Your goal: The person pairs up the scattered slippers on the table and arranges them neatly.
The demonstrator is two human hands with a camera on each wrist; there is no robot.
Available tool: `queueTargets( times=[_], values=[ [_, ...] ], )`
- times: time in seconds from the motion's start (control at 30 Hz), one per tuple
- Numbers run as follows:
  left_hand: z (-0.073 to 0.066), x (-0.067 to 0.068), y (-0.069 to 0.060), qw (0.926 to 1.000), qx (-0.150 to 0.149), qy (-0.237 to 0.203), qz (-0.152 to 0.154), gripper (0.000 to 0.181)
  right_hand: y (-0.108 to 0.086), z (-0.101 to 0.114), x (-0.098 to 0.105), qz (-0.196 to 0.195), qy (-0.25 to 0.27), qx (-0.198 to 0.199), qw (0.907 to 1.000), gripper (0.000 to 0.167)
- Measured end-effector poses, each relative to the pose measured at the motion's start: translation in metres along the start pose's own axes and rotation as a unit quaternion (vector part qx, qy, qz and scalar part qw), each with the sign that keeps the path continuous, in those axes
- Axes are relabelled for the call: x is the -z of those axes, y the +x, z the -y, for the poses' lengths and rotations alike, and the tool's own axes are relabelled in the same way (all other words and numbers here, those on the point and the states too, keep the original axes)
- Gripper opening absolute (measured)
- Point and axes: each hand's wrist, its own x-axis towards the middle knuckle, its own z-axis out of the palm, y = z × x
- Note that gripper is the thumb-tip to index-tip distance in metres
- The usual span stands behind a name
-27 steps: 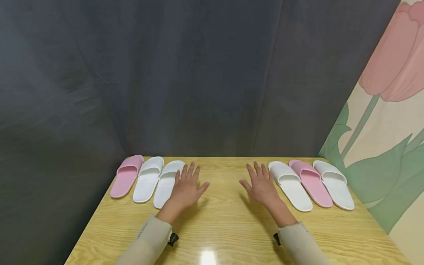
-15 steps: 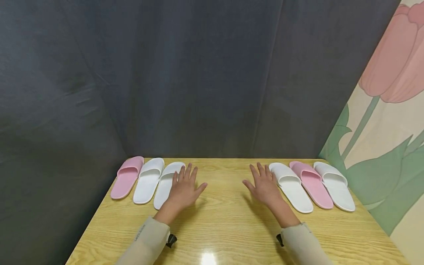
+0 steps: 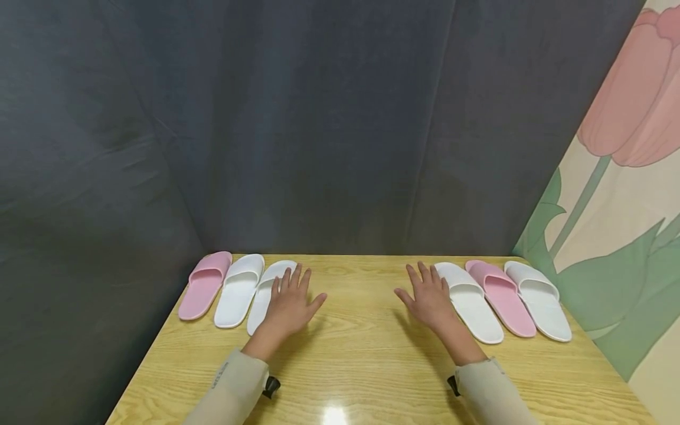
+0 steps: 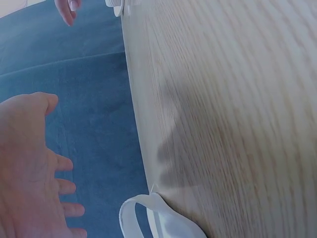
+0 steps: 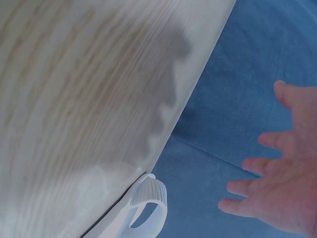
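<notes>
My left hand (image 3: 289, 308) hovers over the table with fingers spread, covering part of the left group's inner white slipper (image 3: 260, 307). Its palm holds nothing in the left wrist view, where a white slipper (image 4: 173, 223) lies below. Opposite, my right hand (image 3: 429, 301) is also spread above the table, overlapping the edge of the right group's inner white slipper (image 3: 476, 313). In the right wrist view that palm is bare too, apart from the ribbed white slipper (image 5: 148, 208) near it. Shadows beneath both hands show them raised off the wood.
Farther left lie another white slipper (image 3: 236, 298) and a pink slipper (image 3: 199, 295). Beyond the right hand are a pink slipper (image 3: 507, 304) and an outer white slipper (image 3: 544, 307). A dark curtain (image 3: 319, 130) hangs behind the wooden table (image 3: 350, 354); a tulip-painted wall (image 3: 627, 236) borders the right.
Both hands have drifted slightly apart, the left hand leftward and the right hand rightward, each covering more of its nearest white slipper. The slippers stay where they were.
</notes>
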Motion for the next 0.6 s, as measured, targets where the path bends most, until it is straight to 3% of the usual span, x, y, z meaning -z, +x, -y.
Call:
queueTargets(
  times=[0.6],
  values=[
    [0.015, -0.002, 0.006, 0.9997, 0.022, -0.005, -0.002, 0.081, 0.003, -0.014, 0.002, -0.002, 0.009, -0.020, 0.9997, 0.069]
  ],
)
